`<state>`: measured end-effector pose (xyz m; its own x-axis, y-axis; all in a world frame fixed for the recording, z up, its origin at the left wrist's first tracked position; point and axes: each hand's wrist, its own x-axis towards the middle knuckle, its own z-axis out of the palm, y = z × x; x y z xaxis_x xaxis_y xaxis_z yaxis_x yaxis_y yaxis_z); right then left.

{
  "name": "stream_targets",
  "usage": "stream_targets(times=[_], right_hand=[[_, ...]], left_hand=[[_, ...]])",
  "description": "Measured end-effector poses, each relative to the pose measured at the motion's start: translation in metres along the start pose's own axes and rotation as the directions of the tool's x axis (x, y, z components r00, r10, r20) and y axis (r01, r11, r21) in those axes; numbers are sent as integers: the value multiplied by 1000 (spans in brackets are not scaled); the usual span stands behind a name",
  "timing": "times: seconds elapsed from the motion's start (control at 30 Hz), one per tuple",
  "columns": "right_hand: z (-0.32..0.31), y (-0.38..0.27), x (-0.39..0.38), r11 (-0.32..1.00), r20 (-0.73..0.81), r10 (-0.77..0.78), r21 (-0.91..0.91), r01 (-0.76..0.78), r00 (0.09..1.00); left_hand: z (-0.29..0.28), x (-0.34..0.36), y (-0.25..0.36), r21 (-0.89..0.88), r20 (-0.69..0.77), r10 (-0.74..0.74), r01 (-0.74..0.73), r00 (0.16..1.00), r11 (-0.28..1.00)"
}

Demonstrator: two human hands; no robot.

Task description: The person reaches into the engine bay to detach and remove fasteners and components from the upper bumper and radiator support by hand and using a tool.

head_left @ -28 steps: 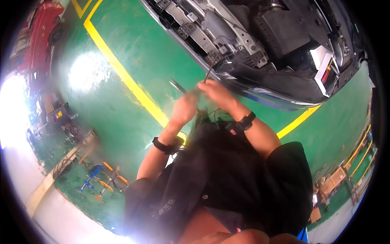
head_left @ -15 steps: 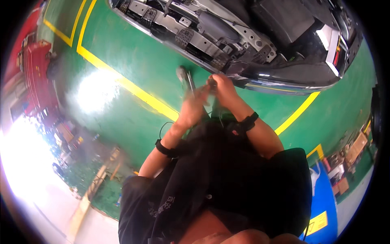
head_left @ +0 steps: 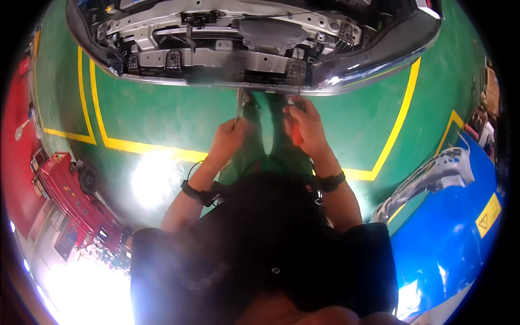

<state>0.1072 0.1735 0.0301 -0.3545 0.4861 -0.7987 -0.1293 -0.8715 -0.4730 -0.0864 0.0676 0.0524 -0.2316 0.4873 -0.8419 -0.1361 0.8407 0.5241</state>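
Observation:
My left hand (head_left: 229,142) is closed around a thin metal rod-like tool (head_left: 239,105), which points up toward the car. A little to its right, my right hand (head_left: 307,125) is closed on a red-handled tool (head_left: 296,133); its exact kind is blurred. Both hands are held apart in front of my body, over my legs and shoes. Just beyond them lies the car's opened front end (head_left: 211,62), with a bare metal crossbeam, brackets and a dark plastic cover (head_left: 271,37). The hands stay short of the car's edge.
Yellow lines (head_left: 157,150) mark the green floor (head_left: 151,114). A red wheeled cart (head_left: 70,189) stands at the left. On the right, a blue surface (head_left: 449,238) bears a yellow warning label, with a silvery car part (head_left: 433,173) beside it.
My hands, close together before, have moved apart. My view has turned, so the car's front now lies straight ahead. The blue surface and silvery part show more fully on the right.

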Motion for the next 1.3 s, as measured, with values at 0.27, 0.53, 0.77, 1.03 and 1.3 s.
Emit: stream_targets(times=[0.27,0.53,0.77,1.03,1.3], right_hand=[[8,19,8,972,28,41,230,-46,999],[11,23,15,952,47,11,305,-25,999],[10,23,15,935,37,23,352,-35,999],[4,24,20,864,88,22,499,-63,996],[42,30,27,990,-115,-76,110,88,990]], left_hand=[[0,26,-29,61,126,-11,4,992,998],[-5,28,-24,119,152,-17,-1,988,993],[-3,33,-24,120,162,-2,-18,987,993],[3,29,-20,128,185,34,-59,982,990],[39,-4,25,325,91,460,-463,883,824]])
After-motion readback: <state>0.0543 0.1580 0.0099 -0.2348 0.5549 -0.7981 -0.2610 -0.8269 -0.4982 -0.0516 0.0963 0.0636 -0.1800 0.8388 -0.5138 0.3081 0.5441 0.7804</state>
